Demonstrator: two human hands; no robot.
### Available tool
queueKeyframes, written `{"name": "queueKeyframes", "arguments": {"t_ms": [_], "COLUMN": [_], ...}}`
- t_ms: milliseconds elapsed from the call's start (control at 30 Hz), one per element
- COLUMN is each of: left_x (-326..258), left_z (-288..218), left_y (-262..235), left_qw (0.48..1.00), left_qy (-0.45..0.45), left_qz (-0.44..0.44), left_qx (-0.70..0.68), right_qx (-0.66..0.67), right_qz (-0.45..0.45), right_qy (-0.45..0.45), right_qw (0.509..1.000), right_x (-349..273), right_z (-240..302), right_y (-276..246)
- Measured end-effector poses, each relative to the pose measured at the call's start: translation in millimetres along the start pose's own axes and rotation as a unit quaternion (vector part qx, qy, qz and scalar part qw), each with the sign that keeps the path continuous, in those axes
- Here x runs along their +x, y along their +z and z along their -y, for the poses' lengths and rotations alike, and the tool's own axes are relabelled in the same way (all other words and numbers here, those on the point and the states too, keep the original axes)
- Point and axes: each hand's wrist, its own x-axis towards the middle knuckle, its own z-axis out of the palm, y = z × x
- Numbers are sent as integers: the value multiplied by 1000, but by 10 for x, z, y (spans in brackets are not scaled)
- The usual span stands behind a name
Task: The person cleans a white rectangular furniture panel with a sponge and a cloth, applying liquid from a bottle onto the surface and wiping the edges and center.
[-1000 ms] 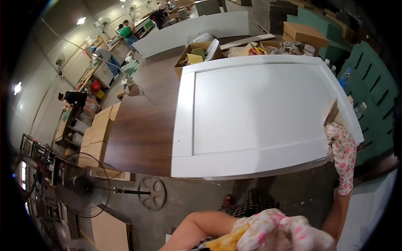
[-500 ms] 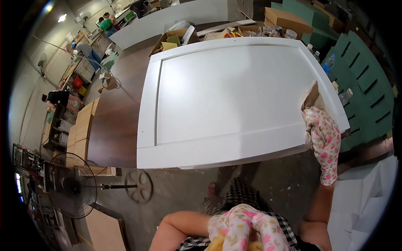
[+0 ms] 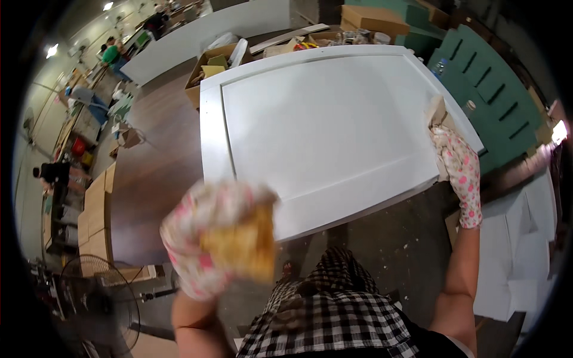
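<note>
A white framed panel [image 3: 322, 122], like a cabinet door, lies across a dark brown work surface in front of me. My left hand [image 3: 194, 235], in a flowered glove, is raised over the panel's near left corner. It grips a yellow rag [image 3: 245, 247], blurred by motion; whether the rag touches the panel I cannot tell. My right hand [image 3: 458, 170], in a matching glove, rests at the panel's near right edge. A beige cloth [image 3: 439, 113] is in its grip and pokes out past the fingers onto the panel's right frame.
The brown surface [image 3: 152, 155] extends left of the panel. Open cardboard boxes [image 3: 212, 68] with odds and ends stand along its far side. A slotted green board [image 3: 492, 89] and bottles are at the right. A fan [image 3: 101, 298] stands low at left. Several people work in the background.
My left hand has swung up from near my body to the panel's near left corner, carrying the yellow rag. My right hand stays at the panel's right edge. The view has shifted.
</note>
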Motion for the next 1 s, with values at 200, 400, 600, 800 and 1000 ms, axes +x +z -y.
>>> {"name": "queueKeyframes", "arguments": {"t_ms": [200, 400, 600, 800, 1000], "left_x": [715, 900, 899, 862, 869], "left_z": [473, 682, 732, 746, 795], "left_y": [-432, -415, -400, -472, -482], "left_qw": [961, 968, 965, 969, 975], "left_qy": [-113, -194, -181, -173, -160], "left_qz": [163, 112, 89, 79, 90], "left_qx": [-193, -112, -166, -159, -128], "right_qx": [-119, -50, 107, 13, -31], "right_qz": [-13, 49, 6, 36, 58], "right_qy": [-39, -97, -174, -205, -142], "right_qw": [992, 993, 979, 978, 988], "right_x": [-262, -275, -407, -389, -427], "right_z": [918, 2079, 2808, 2826, 2874], "right_y": [315, 692, 1193, 1016, 1125]}}
